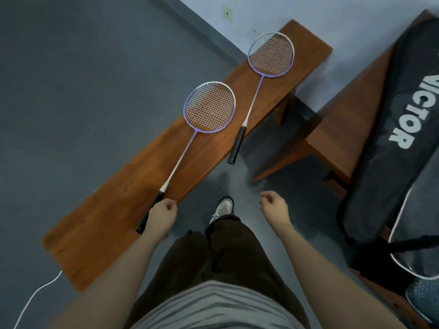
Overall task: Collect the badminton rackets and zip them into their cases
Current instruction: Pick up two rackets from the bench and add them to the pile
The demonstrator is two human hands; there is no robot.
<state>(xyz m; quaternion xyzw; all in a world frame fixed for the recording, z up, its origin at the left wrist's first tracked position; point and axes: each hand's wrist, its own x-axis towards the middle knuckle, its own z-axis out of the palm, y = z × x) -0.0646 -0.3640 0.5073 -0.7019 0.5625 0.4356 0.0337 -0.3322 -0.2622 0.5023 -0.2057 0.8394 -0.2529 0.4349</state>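
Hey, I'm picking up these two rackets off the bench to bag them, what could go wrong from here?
The far racket has its black grip hanging past the edge of the bench; a bump might tip it onto the floor. Your left hand holds the near racket by its grip only, so swinging it up may clip the far one. The black racket case lies on the other bench; the right hand is free to steady it.

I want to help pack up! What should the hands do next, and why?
Probably lift the near racket off the bench: the left hand is already at its black handle, though whether it grips is hard to tell. The right hand holds nothing, and the far racket lies untouched.
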